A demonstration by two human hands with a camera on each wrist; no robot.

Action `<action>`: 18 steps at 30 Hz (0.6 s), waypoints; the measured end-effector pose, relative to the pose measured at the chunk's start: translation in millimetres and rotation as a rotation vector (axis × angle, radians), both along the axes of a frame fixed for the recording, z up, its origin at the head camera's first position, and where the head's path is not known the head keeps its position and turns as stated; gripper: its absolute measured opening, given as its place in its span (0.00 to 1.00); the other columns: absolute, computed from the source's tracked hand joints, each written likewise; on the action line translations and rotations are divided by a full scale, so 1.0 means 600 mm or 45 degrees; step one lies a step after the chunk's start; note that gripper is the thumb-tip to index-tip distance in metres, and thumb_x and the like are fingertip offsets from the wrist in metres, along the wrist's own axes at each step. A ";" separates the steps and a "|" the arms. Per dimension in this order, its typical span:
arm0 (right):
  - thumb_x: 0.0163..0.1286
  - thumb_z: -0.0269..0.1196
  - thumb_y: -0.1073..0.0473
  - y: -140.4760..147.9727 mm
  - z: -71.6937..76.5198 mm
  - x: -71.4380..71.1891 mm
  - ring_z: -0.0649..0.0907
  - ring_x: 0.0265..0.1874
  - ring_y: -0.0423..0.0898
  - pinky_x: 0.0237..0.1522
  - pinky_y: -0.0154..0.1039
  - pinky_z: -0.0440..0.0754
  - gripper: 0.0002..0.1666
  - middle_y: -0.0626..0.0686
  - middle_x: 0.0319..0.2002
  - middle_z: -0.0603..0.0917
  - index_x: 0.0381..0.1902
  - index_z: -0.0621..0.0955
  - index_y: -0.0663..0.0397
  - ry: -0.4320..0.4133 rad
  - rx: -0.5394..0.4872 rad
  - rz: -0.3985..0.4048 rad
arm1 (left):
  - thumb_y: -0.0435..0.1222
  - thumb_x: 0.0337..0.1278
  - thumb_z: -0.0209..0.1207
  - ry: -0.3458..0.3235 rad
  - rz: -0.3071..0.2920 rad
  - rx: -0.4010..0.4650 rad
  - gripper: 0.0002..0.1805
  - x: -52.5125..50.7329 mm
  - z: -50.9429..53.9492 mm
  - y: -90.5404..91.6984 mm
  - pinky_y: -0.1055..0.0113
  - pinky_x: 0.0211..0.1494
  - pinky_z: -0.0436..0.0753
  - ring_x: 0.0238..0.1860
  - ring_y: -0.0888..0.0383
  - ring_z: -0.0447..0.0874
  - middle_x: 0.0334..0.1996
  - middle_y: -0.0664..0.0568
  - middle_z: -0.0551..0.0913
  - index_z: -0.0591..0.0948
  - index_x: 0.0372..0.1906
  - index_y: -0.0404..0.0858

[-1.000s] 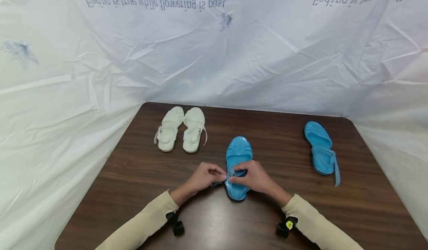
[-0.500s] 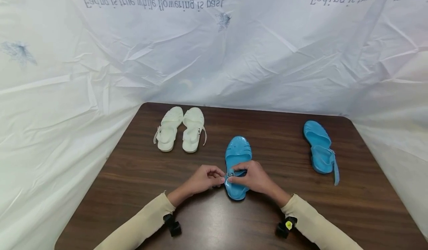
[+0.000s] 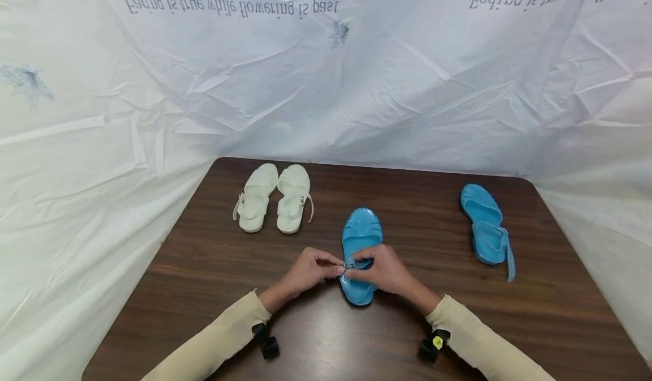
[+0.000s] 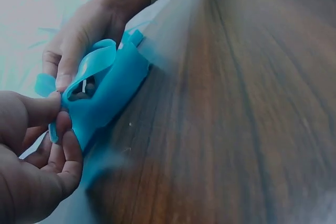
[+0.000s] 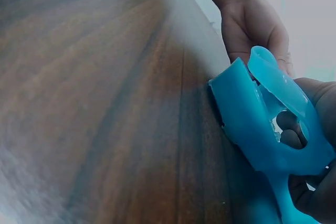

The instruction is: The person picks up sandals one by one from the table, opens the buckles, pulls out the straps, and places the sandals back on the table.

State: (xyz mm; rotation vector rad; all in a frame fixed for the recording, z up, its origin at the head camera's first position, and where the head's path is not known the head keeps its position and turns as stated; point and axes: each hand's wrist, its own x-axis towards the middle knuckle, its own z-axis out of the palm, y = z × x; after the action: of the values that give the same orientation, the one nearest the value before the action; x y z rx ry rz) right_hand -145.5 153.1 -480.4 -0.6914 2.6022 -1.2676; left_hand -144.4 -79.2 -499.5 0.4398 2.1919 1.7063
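Note:
A blue sandal [image 3: 361, 228] lies on the table, toe away from the person, both hands at its strap. The left hand [image 3: 309, 270] pinches the strap end at the sandal's left side; in the left wrist view the strap end [image 4: 53, 132] shows between the fingers of that hand [image 4: 31, 156]. The right hand [image 3: 389, 272] pinches the strap beside a metal buckle [image 3: 349, 266]. In the right wrist view the blue heel part [image 5: 241, 114] is near, with right-hand fingers [image 5: 320, 192] around the strap and the left hand [image 5: 252, 24] beyond.
Two white sandals [image 3: 261, 180] [image 3: 294, 178] stand side by side at the back left of the brown table [image 3: 407, 200]. Another blue sandal [image 3: 480, 202] lies at the right, its strap hanging outward. A pale plastic sheet [image 3: 305, 86] surrounds the table's back and sides.
Half a second ago the left fingers were a little looser and lower; they now pinch at the strap beside the buckle again. The right hand keeps its hold, nearly still.

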 end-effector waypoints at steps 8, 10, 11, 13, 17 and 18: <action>0.62 0.75 0.42 0.004 -0.002 0.002 0.86 0.42 0.38 0.42 0.36 0.86 0.22 0.44 0.42 0.90 0.46 0.90 0.50 0.004 0.006 -0.024 | 0.36 0.67 0.66 0.036 -0.067 -0.052 0.10 0.008 0.001 -0.007 0.70 0.40 0.84 0.36 0.62 0.86 0.36 0.50 0.89 0.88 0.47 0.34; 0.62 0.75 0.42 0.004 -0.002 0.002 0.86 0.42 0.38 0.43 0.36 0.86 0.22 0.45 0.42 0.90 0.46 0.90 0.51 0.003 0.007 -0.027 | 0.36 0.67 0.66 0.029 -0.055 -0.062 0.09 0.009 0.001 -0.010 0.70 0.39 0.84 0.35 0.62 0.86 0.36 0.52 0.89 0.89 0.46 0.36; 0.62 0.75 0.42 0.005 -0.002 0.002 0.86 0.42 0.39 0.43 0.36 0.86 0.23 0.45 0.42 0.90 0.46 0.90 0.51 0.002 0.007 -0.029 | 0.36 0.66 0.66 0.031 -0.047 -0.060 0.09 0.009 0.001 -0.010 0.70 0.39 0.84 0.35 0.62 0.86 0.35 0.51 0.89 0.89 0.45 0.36; 0.62 0.75 0.42 0.005 -0.002 0.002 0.86 0.42 0.39 0.42 0.36 0.86 0.22 0.45 0.42 0.90 0.46 0.90 0.50 0.000 0.005 -0.027 | 0.36 0.65 0.67 0.015 -0.029 -0.036 0.09 0.008 0.000 -0.010 0.69 0.38 0.84 0.34 0.62 0.86 0.35 0.50 0.90 0.90 0.44 0.35; 0.61 0.75 0.42 0.004 -0.001 0.001 0.87 0.42 0.39 0.42 0.36 0.85 0.22 0.44 0.42 0.90 0.45 0.90 0.50 -0.001 -0.001 -0.019 | 0.35 0.63 0.69 -0.100 0.016 0.054 0.09 0.003 -0.003 -0.008 0.68 0.37 0.85 0.32 0.62 0.86 0.35 0.47 0.90 0.91 0.42 0.33; 0.61 0.75 0.42 0.004 -0.001 0.001 0.87 0.42 0.39 0.42 0.36 0.85 0.21 0.44 0.42 0.90 0.45 0.90 0.50 -0.005 -0.003 -0.018 | 0.34 0.63 0.69 -0.145 0.027 0.092 0.10 0.002 -0.003 -0.007 0.67 0.38 0.86 0.32 0.62 0.86 0.36 0.46 0.90 0.90 0.42 0.31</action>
State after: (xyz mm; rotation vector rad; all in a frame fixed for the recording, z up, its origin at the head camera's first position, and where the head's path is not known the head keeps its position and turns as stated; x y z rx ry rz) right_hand -144.9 155.3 -480.7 -0.6710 2.6074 -1.2748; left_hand -143.0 -83.3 -501.2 0.3299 2.0676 1.7809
